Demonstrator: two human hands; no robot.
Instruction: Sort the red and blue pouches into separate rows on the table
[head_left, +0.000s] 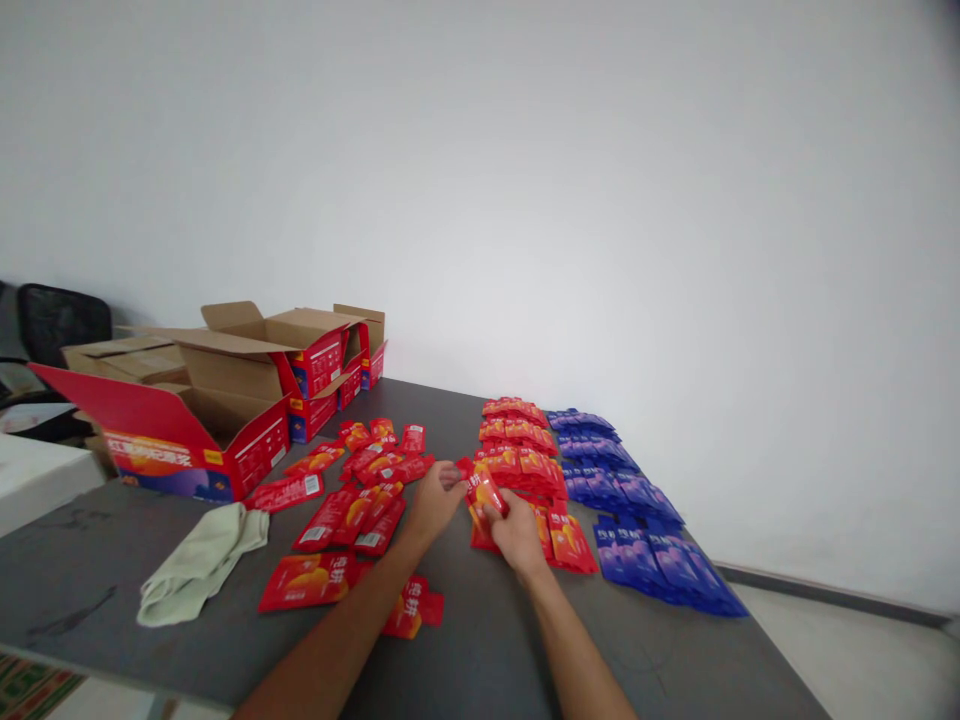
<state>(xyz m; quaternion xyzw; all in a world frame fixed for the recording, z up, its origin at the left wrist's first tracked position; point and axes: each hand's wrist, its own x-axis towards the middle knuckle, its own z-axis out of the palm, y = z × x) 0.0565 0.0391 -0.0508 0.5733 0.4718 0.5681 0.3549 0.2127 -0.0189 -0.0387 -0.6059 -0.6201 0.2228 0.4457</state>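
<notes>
On the desk's [465,670] left stood open cartons [259,458], then a cloth [199,565]. Loose red packets [326,515], not yet in rows, came next, your left forearm [356,622] hiding some. Your left grip [436,500] was at the held red packet [482,488]; whether it pinched could not be told. Your right grip [519,535] pinched it, partly blocking four red rows [521,465]. Rightmost, four blue rows [622,490] looked done.

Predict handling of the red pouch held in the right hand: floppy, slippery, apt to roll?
The red pouch is probably flexible rather than rigid, given its packet form. It may be a bit slippery, as the printed surface looks smooth. Rolling seems unlikely: similar loose red pouches lie flat on the gray table.
</notes>
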